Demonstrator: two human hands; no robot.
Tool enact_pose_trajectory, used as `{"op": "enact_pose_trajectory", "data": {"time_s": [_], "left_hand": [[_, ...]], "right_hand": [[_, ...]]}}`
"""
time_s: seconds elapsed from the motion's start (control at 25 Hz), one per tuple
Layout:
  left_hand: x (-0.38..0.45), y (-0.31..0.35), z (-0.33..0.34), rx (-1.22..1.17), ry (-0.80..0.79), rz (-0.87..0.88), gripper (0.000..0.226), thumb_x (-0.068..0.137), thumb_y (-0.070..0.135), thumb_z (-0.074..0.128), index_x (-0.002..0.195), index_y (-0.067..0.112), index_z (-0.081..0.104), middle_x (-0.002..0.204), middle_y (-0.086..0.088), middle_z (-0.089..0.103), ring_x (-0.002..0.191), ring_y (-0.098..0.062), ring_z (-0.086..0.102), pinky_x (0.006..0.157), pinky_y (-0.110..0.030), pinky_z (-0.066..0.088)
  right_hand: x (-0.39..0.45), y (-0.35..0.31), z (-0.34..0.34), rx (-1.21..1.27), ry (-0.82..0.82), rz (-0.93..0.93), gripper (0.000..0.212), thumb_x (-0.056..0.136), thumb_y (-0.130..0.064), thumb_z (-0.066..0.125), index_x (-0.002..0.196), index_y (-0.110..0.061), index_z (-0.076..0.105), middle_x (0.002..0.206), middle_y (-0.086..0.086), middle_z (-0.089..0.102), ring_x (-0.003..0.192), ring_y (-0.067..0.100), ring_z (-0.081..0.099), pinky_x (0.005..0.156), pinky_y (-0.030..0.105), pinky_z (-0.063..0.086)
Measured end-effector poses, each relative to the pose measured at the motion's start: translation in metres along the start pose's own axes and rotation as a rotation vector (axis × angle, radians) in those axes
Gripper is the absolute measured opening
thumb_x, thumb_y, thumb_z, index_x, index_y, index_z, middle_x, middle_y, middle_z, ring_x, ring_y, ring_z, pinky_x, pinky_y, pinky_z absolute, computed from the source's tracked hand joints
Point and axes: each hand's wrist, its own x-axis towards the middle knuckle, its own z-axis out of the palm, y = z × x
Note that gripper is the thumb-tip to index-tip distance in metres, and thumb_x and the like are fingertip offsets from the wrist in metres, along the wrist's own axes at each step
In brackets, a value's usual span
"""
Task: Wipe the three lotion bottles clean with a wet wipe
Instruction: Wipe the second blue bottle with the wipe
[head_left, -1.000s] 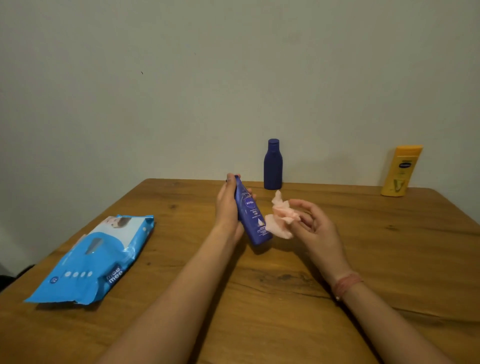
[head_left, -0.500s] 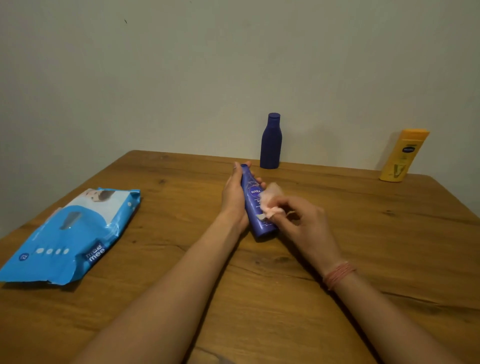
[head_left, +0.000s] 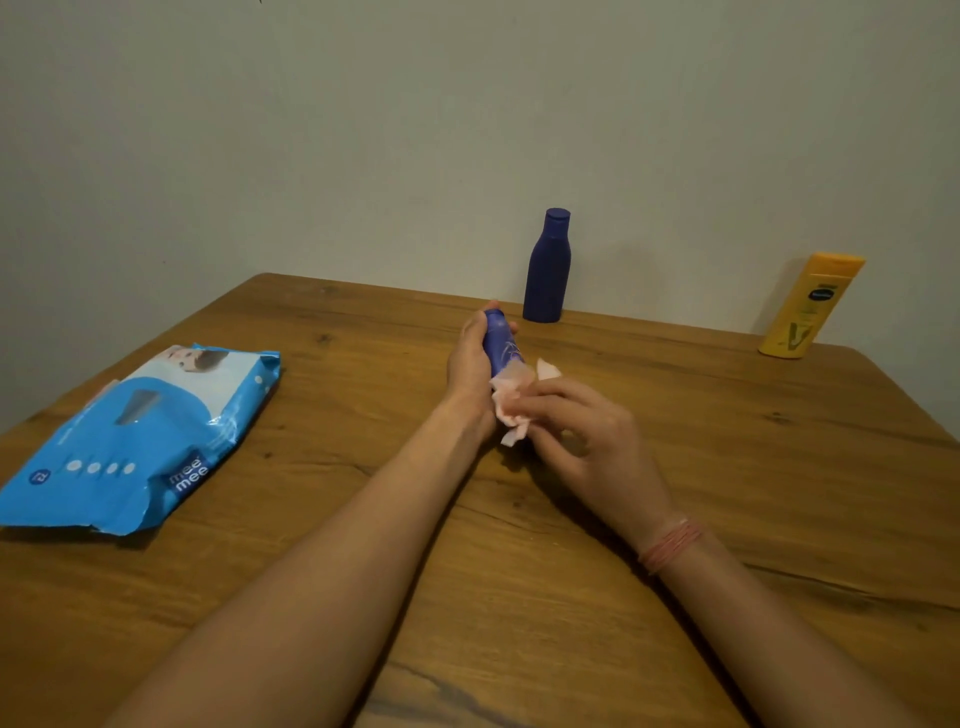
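Observation:
My left hand (head_left: 470, 358) grips a slim blue lotion bottle (head_left: 500, 340) above the middle of the wooden table (head_left: 727, 467), tilted away from me. My right hand (head_left: 582, 431) presses a crumpled pale wet wipe (head_left: 509, 402) around the bottle's lower half, which the wipe hides. A dark blue bottle (head_left: 548, 267) stands upright at the table's far edge by the wall. A yellow bottle (head_left: 808, 306) leans against the wall at the far right.
A blue pack of wet wipes (head_left: 140, 441) lies flat on the left side of the table. A plain wall rises right behind the far edge. The table's right corner is at the frame's right edge.
My right hand brought the wipe onto the blue bottle and slid it down to the lower half. The bottle has turned in my left hand; its label no longer shows.

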Motion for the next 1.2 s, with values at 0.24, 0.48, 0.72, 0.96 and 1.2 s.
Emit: {"op": "enact_pose_trajectory", "data": {"time_s": [0.24, 0.48, 0.72, 0.96, 1.2], "left_hand": [[-0.004, 0.000, -0.001, -0.044, -0.288, -0.039, 0.026, 0.101, 0.034, 0.051, 0.119, 0.020, 0.064, 0.108, -0.009, 0.061, 0.078, -0.019, 0.061, 0.069, -0.033, 0.054], [-0.011, -0.011, 0.004, 0.051, -0.505, -0.201, 0.033, 0.104, 0.023, 0.048, 0.134, 0.012, 0.058, 0.114, -0.016, 0.065, 0.092, -0.023, 0.067, 0.087, -0.037, 0.054], [0.000, -0.003, -0.002, -0.024, -0.315, -0.113, 0.042, 0.104, 0.036, 0.040, 0.134, 0.011, 0.056, 0.106, -0.006, 0.065, 0.077, -0.016, 0.062, 0.069, -0.031, 0.054], [-0.010, -0.014, 0.004, 0.082, -0.457, -0.191, 0.039, 0.105, 0.028, 0.042, 0.137, 0.006, 0.051, 0.117, -0.017, 0.064, 0.097, -0.024, 0.065, 0.093, -0.040, 0.052], [-0.006, 0.002, 0.002, 0.009, -0.301, -0.078, 0.030, 0.104, 0.030, 0.044, 0.126, 0.015, 0.059, 0.117, -0.009, 0.063, 0.079, -0.016, 0.061, 0.067, -0.029, 0.055]], "right_hand": [[-0.001, 0.007, -0.005, 0.023, 0.151, 0.092, 0.030, 0.089, -0.014, 0.062, 0.118, -0.022, 0.065, 0.124, -0.010, 0.058, 0.117, -0.005, 0.051, 0.104, 0.013, 0.039], [0.001, 0.016, -0.010, -0.060, 0.282, 0.180, 0.032, 0.092, -0.016, 0.060, 0.123, -0.024, 0.063, 0.127, -0.007, 0.056, 0.115, -0.006, 0.047, 0.100, 0.006, 0.034], [0.000, 0.001, -0.001, -0.163, -0.120, -0.152, 0.025, 0.090, -0.026, 0.059, 0.113, -0.022, 0.068, 0.126, -0.006, 0.060, 0.120, 0.005, 0.048, 0.103, 0.022, 0.039], [0.001, 0.022, -0.012, -0.008, 0.252, 0.266, 0.042, 0.096, -0.014, 0.055, 0.135, -0.026, 0.050, 0.139, -0.007, 0.050, 0.124, -0.010, 0.038, 0.100, -0.001, 0.028], [0.002, 0.004, 0.000, -0.072, -0.088, -0.055, 0.040, 0.094, -0.018, 0.054, 0.134, -0.022, 0.057, 0.144, -0.006, 0.050, 0.139, 0.004, 0.039, 0.116, 0.025, 0.031]]}}
